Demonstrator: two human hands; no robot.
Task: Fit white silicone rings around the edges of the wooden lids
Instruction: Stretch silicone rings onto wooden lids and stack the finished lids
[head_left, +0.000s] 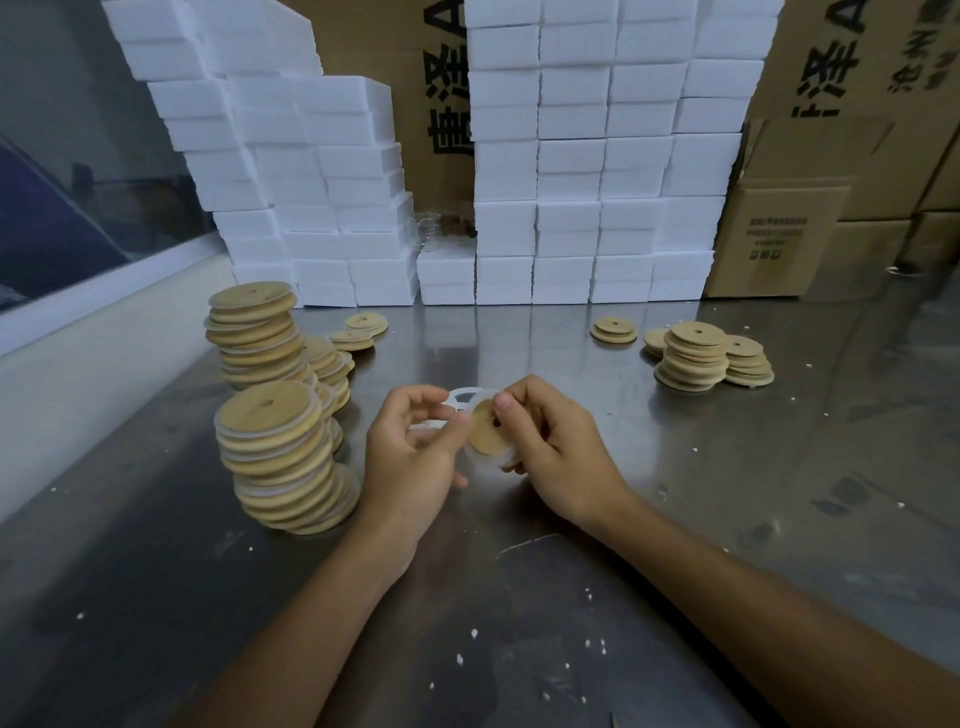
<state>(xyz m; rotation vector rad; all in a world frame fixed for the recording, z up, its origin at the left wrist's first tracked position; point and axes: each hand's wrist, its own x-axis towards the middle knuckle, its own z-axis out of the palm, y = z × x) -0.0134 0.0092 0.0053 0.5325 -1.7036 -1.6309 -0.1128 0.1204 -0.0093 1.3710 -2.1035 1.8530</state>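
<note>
Mid-fit here: centre of the frame, the right hand (556, 441) pinches a round pale wooden lid with a small hole (485, 423), thumb on its face. The left hand (415, 447) pinches the white silicone ring (460, 399), which is seated along the lid's lower edge and loose at the top.

My tip: keep the lid pinned, work the ring around bit by bit, and stretch the last stretch over instead of yanking, or the seated side probably pops off.

Counts:
- one lid and one ring in hand
- three leaning stacks of ringed lids (280, 457) at left
- two small piles behind them
- three bare lid piles (693, 358) at upper right

Too many per stack to count. Everything sits on the steel table (779, 467).
</note>
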